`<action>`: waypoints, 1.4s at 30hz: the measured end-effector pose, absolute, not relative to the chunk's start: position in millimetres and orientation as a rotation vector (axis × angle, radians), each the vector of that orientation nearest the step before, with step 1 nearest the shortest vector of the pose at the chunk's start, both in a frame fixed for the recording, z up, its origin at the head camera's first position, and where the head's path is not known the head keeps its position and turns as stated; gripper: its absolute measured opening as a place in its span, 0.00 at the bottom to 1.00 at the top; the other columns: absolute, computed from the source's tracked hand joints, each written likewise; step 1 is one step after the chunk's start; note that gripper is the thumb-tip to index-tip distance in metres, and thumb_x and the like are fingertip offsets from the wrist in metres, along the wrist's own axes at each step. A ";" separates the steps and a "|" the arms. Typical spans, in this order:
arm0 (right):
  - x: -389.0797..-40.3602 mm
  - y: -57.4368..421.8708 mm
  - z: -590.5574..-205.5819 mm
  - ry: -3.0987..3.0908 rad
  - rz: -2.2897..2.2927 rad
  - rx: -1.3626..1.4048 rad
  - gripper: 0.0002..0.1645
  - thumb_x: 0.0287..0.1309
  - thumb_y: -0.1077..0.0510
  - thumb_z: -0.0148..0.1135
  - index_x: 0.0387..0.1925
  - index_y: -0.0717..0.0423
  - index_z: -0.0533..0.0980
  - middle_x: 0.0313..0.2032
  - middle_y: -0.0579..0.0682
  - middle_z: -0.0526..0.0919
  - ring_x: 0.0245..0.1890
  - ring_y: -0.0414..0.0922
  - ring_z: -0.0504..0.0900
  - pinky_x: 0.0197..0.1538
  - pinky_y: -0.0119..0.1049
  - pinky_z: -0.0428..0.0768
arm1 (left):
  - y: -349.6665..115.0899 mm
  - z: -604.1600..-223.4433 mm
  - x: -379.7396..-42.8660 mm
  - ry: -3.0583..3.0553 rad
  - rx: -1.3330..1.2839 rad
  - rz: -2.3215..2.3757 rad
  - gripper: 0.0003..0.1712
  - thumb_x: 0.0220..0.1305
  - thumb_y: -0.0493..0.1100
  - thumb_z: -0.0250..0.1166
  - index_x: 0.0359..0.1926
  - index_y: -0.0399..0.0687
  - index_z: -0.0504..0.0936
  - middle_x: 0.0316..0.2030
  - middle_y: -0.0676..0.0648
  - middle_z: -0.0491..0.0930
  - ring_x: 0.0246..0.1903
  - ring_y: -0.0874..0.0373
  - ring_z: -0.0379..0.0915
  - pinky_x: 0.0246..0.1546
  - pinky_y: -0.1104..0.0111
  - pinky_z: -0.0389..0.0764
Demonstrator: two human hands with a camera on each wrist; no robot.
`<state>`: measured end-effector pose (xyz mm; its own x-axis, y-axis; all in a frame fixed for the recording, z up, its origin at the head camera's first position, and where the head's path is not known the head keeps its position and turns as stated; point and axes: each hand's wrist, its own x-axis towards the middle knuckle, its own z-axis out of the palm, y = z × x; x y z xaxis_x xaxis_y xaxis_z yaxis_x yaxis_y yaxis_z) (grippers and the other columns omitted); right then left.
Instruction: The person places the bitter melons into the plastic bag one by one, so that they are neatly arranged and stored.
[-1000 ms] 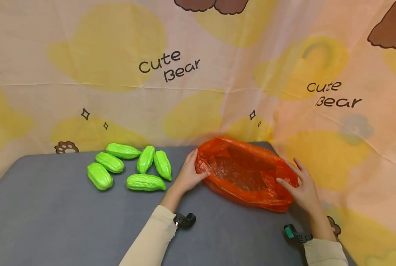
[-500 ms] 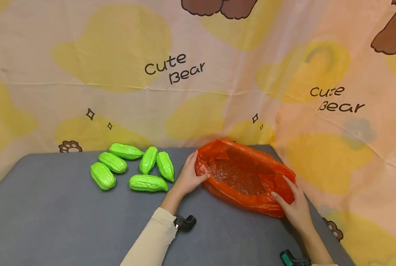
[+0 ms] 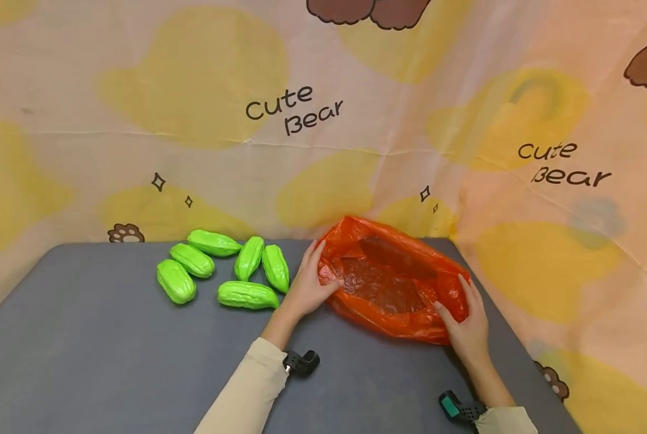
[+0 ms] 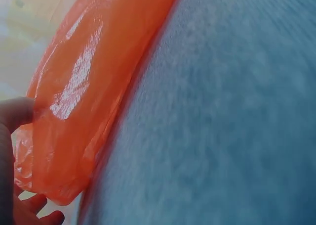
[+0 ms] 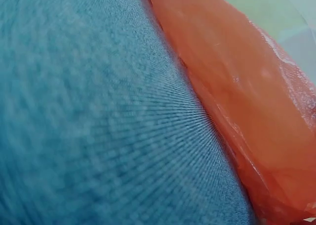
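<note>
A red plastic bag lies on the grey table with its wide mouth facing up. At its left end, my left hand grips the rim, thumb over the edge and fingers along the outer side. My right hand holds the right end, its thumb over the front rim. In the left wrist view the thumb touches the film of the bag, with fingertips below it. Only the bag and tabletop show clearly in the right wrist view. Nothing can be made out inside the bag.
Several green bitter melons lie left of the bag; the closest one is beside my left wrist. Another bitter melon marks the group's left side. The grey table meets a printed cloth backdrop behind and at the right.
My right hand has moved left and inward at the bag's right end, and that end has come in with it. The left hand stays at the rim. The view shifts slightly.
</note>
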<state>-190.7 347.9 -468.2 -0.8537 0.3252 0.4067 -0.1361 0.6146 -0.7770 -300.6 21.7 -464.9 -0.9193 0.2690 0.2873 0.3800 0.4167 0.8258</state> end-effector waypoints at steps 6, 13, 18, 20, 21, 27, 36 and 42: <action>-184.9 349.1 -470.4 -2.293 1.218 -0.126 0.44 0.57 0.62 0.71 0.74 0.50 0.66 0.77 0.64 0.56 0.77 0.67 0.54 0.72 0.75 0.51 | 13.2 -450.5 -289.3 -2.617 -0.601 -1.441 0.54 0.58 0.52 0.72 0.80 0.54 0.54 0.81 0.43 0.44 0.78 0.39 0.50 0.73 0.43 0.63; -185.2 346.9 -471.7 -2.307 1.243 -0.100 0.44 0.57 0.62 0.71 0.74 0.50 0.66 0.78 0.62 0.55 0.77 0.66 0.53 0.72 0.75 0.51 | -22.8 -426.5 -272.0 -2.660 -0.644 -1.309 0.51 0.61 0.53 0.70 0.80 0.54 0.54 0.80 0.43 0.48 0.79 0.41 0.49 0.72 0.41 0.62; -185.2 346.7 -470.8 -2.355 1.214 -0.106 0.47 0.56 0.61 0.71 0.75 0.50 0.63 0.79 0.62 0.52 0.77 0.68 0.52 0.71 0.76 0.51 | -61.5 -414.0 -257.4 -2.683 -0.657 -1.163 0.46 0.62 0.53 0.70 0.77 0.55 0.61 0.79 0.45 0.55 0.78 0.42 0.52 0.72 0.42 0.64; -185.3 346.5 -470.4 -2.387 1.207 -0.107 0.49 0.55 0.59 0.72 0.76 0.50 0.61 0.79 0.62 0.50 0.77 0.69 0.51 0.70 0.77 0.51 | -78.1 -413.1 -251.6 -2.695 -0.649 -1.117 0.43 0.62 0.51 0.71 0.75 0.53 0.65 0.77 0.43 0.59 0.77 0.42 0.54 0.71 0.42 0.65; -185.5 346.3 -470.5 -2.401 1.209 -0.103 0.50 0.55 0.59 0.72 0.77 0.49 0.60 0.79 0.62 0.49 0.77 0.69 0.50 0.70 0.78 0.51 | -86.1 -413.3 -249.2 -2.703 -0.647 -1.096 0.42 0.61 0.49 0.72 0.74 0.51 0.67 0.76 0.42 0.61 0.76 0.41 0.55 0.71 0.41 0.65; -182.5 346.2 -472.4 -2.443 1.250 -0.097 0.55 0.55 0.58 0.72 0.79 0.47 0.54 0.81 0.61 0.43 0.78 0.70 0.47 0.68 0.80 0.50 | -122.3 -418.5 -244.7 -2.777 -0.615 -0.989 0.39 0.61 0.48 0.72 0.71 0.45 0.70 0.73 0.38 0.65 0.74 0.37 0.58 0.69 0.40 0.66; -177.5 346.4 -475.2 -2.437 1.271 -0.100 0.51 0.58 0.57 0.71 0.79 0.48 0.56 0.81 0.60 0.43 0.78 0.69 0.46 0.69 0.79 0.48 | -149.6 -418.9 -247.1 -2.844 -0.620 -0.919 0.38 0.62 0.49 0.72 0.70 0.43 0.71 0.69 0.35 0.69 0.69 0.34 0.65 0.68 0.41 0.68; -178.0 344.4 -469.5 -2.441 1.285 -0.106 0.52 0.58 0.57 0.70 0.79 0.49 0.54 0.81 0.61 0.44 0.78 0.69 0.47 0.70 0.78 0.48 | -154.8 -423.8 -250.6 -2.880 -0.649 -0.866 0.38 0.60 0.49 0.73 0.68 0.41 0.73 0.67 0.34 0.72 0.68 0.35 0.67 0.68 0.41 0.68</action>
<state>-178.0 344.4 -469.5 -0.9255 0.2387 0.2940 -0.1072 0.5795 -0.8079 -250.6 -154.8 -423.8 -0.9090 0.3764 0.1791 0.4128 0.7529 0.5127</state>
